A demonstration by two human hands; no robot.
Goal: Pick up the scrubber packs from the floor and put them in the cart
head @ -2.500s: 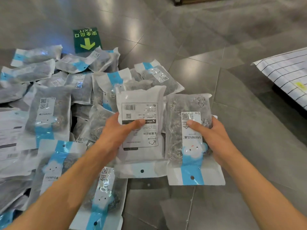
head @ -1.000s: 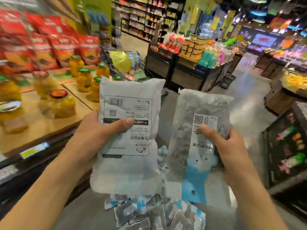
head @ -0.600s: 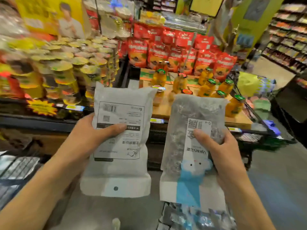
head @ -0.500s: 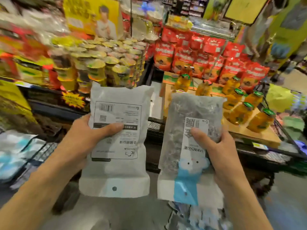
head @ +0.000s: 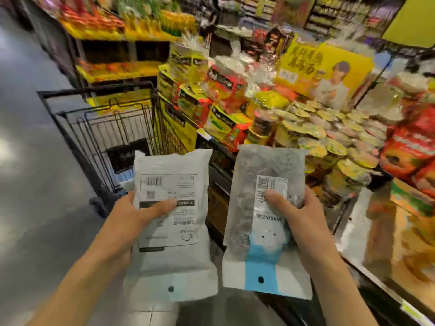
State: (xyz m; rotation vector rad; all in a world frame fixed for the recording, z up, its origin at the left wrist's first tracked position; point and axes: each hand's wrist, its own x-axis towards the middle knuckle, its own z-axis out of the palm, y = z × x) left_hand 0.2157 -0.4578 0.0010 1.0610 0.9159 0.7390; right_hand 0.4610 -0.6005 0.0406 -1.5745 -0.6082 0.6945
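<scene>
Left hand (head: 122,222) pinches a white-backed scrubber pack (head: 171,222), thumb across its label, fingers behind. Right hand (head: 303,222) clamps a clear blue-striped pack (head: 263,222) the same way. Both packs held upright in the air, short of the cart (head: 106,128), near its closer rim.

Risks: slick film slipping from a thumb-only pinch; a release too early landing on the floor; a pack catching the wire rim.

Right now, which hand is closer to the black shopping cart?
Left. The left hand, gripping a white pack, is just in front of the cart. The right hand, gripping the see-through pack, is further off to the right, before the shelves.
</scene>
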